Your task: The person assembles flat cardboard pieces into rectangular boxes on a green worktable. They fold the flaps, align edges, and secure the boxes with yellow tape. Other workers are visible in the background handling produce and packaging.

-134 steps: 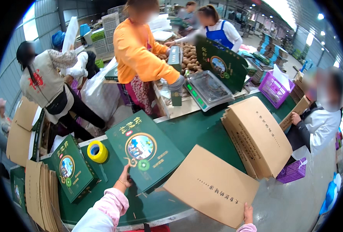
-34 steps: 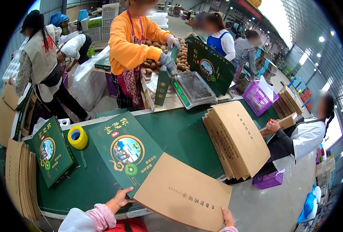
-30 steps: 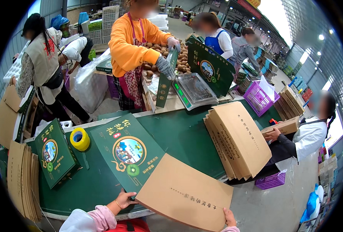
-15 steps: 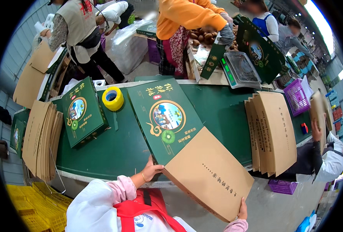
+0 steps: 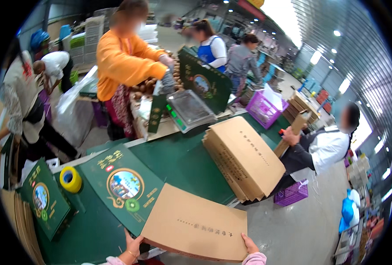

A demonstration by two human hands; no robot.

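A flat green gift box (image 5: 147, 194) with a round picture on its lid sits partly inside a brown cardboard sleeve (image 5: 196, 221). My left hand (image 5: 131, 248) grips the near side where the green box meets the sleeve, its thumb by the sleeve's corner. My right hand (image 5: 250, 245) holds the sleeve's right end, fingers partly hidden behind it. The far part of the green box lies over the green table (image 5: 174, 154), while the sleeve reaches out past the near edge. Left of it are a roll of yellow tape (image 5: 70, 179) and another green gift box (image 5: 45, 198).
Folded brown sleeves (image 5: 249, 154) stand in a stack on the right, with more (image 5: 23, 221) at the left edge. Beyond the table is a scale (image 5: 190, 110). A co-worker in orange (image 5: 129, 66) handles boxes there; another person (image 5: 328, 145) holds cardboard at right. Purple baskets (image 5: 266, 108) stand nearby.
The view has swung to the right and up, bringing more of the hall into sight. Both hands keep their hold, and the sleeve now lies more level across the view.
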